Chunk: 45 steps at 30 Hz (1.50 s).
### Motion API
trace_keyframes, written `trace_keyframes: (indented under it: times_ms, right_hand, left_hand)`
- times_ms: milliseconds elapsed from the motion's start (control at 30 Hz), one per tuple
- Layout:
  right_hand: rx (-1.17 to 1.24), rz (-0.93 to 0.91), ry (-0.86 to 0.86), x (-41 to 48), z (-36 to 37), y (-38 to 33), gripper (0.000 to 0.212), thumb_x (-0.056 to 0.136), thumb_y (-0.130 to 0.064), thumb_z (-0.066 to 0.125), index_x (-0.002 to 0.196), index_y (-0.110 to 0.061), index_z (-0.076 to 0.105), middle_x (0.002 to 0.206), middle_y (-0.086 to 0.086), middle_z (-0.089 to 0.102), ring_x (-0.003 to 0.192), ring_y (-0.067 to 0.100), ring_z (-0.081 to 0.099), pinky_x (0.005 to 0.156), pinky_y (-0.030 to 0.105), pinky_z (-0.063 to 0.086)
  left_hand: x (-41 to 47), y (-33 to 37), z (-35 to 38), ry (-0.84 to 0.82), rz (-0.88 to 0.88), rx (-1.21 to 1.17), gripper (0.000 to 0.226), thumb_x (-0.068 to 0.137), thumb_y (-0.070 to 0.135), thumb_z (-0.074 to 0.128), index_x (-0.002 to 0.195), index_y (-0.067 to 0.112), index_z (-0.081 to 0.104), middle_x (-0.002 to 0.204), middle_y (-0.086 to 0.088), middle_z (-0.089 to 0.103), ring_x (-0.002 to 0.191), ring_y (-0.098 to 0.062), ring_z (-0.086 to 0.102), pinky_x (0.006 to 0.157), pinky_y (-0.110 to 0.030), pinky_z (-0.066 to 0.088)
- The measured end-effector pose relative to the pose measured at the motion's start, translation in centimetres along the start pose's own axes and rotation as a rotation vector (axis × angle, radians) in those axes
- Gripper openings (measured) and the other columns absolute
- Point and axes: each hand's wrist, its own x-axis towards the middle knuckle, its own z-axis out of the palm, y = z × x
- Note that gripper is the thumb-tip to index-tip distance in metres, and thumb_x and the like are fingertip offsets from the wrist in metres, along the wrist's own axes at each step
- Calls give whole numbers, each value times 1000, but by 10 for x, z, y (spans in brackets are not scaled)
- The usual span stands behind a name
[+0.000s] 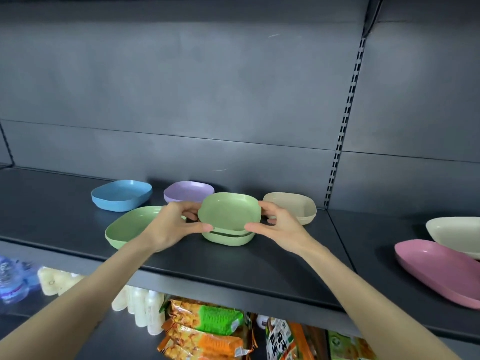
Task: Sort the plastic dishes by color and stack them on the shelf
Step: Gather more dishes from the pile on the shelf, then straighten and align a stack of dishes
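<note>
"Look there. The left grip (176,226) and the right grip (279,224) are each pinching the top green dish (230,213) by opposite sides of its rim, thumbs on the near edge and fingers curled round behind."

"Is it down yet?"

"Not seated, I'd say. It's tipped toward us with its far edge raised, right over the green stack (228,239) in the middle of the shelf (259,268). There's a dark gap along the front between the two. I can't tell whether the near edge touches."

"So what makes this step go well?"

"Level it first, I reckon. Then line its rounded corners up with the ones below and lower it straight, so it nests rather than perching crooked. Both thumbs sit just where the rims will meet, so they'd want to slide out as it drops."

"Anything to watch?"

"These look like light plastic on a smooth shelf, so a push from one side might skid the whole stack. Even pressure from both sides seems wise. The wide green dish (124,229) lies just beside the left wrist and could easily be nudged."

"And the other colours?"

"The blue dish (122,194), purple dish (188,190) and beige dish (294,205) stand behind. The pink dish (436,271) and cream dish (457,235) are well off to the right."
</note>
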Motion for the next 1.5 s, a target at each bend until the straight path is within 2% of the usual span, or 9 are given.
trace_keyframes:
  times_ms: [333, 467, 567, 767, 833, 967, 1200, 1367, 1500]
  right_hand:
    - [-279, 33, 8, 9, 12, 3, 90, 71, -62, 66, 143, -14, 41, 142, -5, 48, 133, 9, 40, 109, 24, 30]
    - [-305, 46, 63, 2, 17, 8, 84, 71, -75, 59, 130, -15, 55, 126, -7, 60, 122, 10, 51, 107, 37, 40]
    - [-351, 52, 106, -3, 22, 3, 62, 77, -69, 57, 110, -16, 61, 101, -1, 62, 102, 21, 56, 96, 45, 45]
    - [-436, 116, 71, -7, 26, -6, 110, 63, -89, 46, 138, -9, 46, 145, 3, 45, 136, 17, 37, 113, 40, 31]
    - [-481, 123, 51, -7, 25, -11, 105, 67, -83, 49, 138, -6, 45, 145, 6, 45, 136, 19, 37, 113, 36, 30]
    - [-531, 193, -16, -5, 20, -21, 69, 85, -47, 62, 134, -1, 47, 142, 11, 47, 133, 23, 39, 107, 24, 28]
    - [-610, 307, -60, 2, 4, -42, 66, 83, -49, 66, 133, -10, 51, 137, 1, 53, 130, 19, 44, 108, 32, 35]
    - [-824, 299, 53, -4, -36, -65, 57, 87, -42, 63, 134, -13, 50, 137, 8, 52, 126, 26, 45, 100, 34, 39]
    - [-916, 341, 116, -20, -82, -81, 58, 88, -37, 63, 137, -11, 47, 137, 9, 50, 127, 29, 42, 102, 40, 40]
  left_hand:
    - [29, -32, -6, -136, 62, 99, 20, 68, 33, 81, 84, 25, 72, 68, 25, 66, 60, 2, 51, 64, -8, 40]
    - [43, -49, -4, -194, 65, 105, 46, 62, 53, 80, 87, 15, 73, 79, -11, 67, 64, -11, 40, 66, -27, 38]
    - [48, -57, -4, -203, 83, 157, 84, 48, 76, 67, 87, 1, 67, 69, 0, 53, 64, -12, 36, 63, -28, 33]
    - [52, -56, -7, -207, 166, 445, 61, 67, 68, 66, 87, 11, 68, 73, 1, 57, 74, -24, 45, 68, -34, 34]
    - [53, -50, -9, -243, 173, 502, 56, 71, 65, 65, 98, 16, 69, 88, 2, 65, 90, -25, 52, 79, -37, 36]
    - [53, -42, -13, -311, 149, 549, 61, 75, 64, 62, 85, 4, 63, 71, -3, 48, 74, -25, 42, 62, -26, 23]
    - [58, -21, -23, -442, 178, 670, 51, 80, 59, 62, 87, 9, 59, 77, 0, 51, 83, -23, 50, 68, -32, 33]
    - [67, 29, -23, -400, 326, 773, 58, 87, 49, 59, 134, 19, 48, 126, -1, 54, 122, -23, 45, 95, -34, 39]
    - [81, 78, -11, -371, 418, 775, 61, 89, 47, 58, 140, 21, 41, 142, -4, 45, 131, -25, 38, 103, -34, 35]
